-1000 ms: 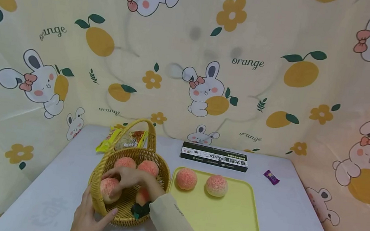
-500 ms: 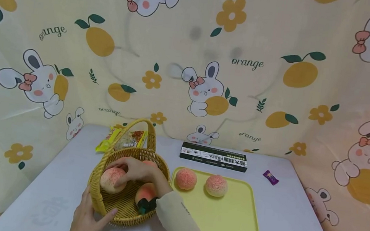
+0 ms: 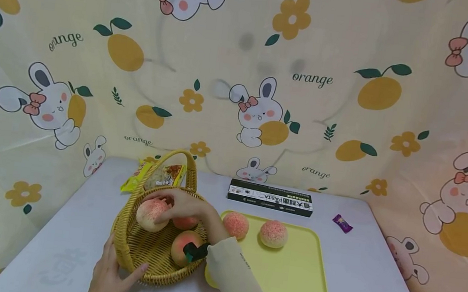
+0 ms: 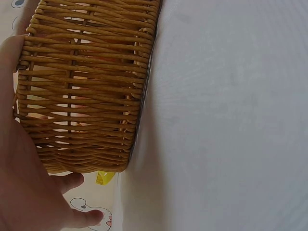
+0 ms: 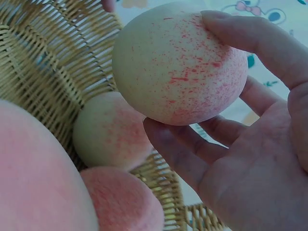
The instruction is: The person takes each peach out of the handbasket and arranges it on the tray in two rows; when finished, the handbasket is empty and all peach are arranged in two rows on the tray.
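Observation:
My right hand pinches a pink-speckled peach between thumb and fingers, over the wicker basket. The right wrist view shows this peach lifted above others. In the basket lie a peach at the right side and a redder one partly under my hand. The right wrist view shows another pale peach below the held one. My left hand holds the basket's near left side, thumb over the rim; in the left wrist view some fingers extend past the wicker wall.
Right of the basket, a yellow tray bears two peaches. A black pasta box lies behind it, and a small purple packet at the far right. A yellow snack bag stands behind the basket, whose tall handle arches over it.
My right hand has raised the peach from the basket's left side and moved it up and slightly right. The peach at the right side shows more fully. My left hand has stayed put.

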The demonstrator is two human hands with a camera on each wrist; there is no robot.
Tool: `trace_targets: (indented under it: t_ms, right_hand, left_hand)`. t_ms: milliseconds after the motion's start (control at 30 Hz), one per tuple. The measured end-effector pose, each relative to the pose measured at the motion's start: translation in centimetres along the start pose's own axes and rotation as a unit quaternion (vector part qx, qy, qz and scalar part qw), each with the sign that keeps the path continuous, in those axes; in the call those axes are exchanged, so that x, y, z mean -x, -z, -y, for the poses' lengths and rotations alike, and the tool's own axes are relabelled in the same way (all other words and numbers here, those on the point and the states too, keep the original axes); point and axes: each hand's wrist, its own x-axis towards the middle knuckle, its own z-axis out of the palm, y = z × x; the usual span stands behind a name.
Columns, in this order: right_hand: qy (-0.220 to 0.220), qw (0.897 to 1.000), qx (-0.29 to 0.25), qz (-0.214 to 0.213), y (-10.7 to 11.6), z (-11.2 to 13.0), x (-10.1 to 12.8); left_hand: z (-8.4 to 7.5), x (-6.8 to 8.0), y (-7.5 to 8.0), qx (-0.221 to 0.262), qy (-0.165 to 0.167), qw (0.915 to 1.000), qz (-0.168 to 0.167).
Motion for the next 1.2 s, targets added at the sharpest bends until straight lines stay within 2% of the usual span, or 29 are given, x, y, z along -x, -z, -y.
trace_targets:
  t_ms: [233,533,667,933,1200]
  right_hand:
    - [-0.01,1.0,0.002,-0.022,1.6,0.0,1.8]
    - [-0.021,0.999,0.024,-0.042,4.0,-0.7,4.4]
    - [-0.014,0.999,0.009,-0.05,5.0,-0.9,5.7]
    - [-0.004,0.995,0.004,-0.101,7.4,-1.0,9.1]
    - [-0.032,0.988,-0.024,-0.148,9.7,-1.8,13.4]
  left_hand:
    - [0.1,0.1,-0.4,0.004,-0.015,0.9997,-0.017]
    - [0.5,0.1,-0.5,0.032,-0.019,0.9992,-0.015]
    - [0.9,0.1,-0.6,0.04,-0.017,0.999,-0.013]
    - [0.9,0.2,-0.4,0.031,-0.024,0.9991,-0.013]
    - [0.9,0.2,-0.1,0.023,-0.018,0.9995,-0.009]
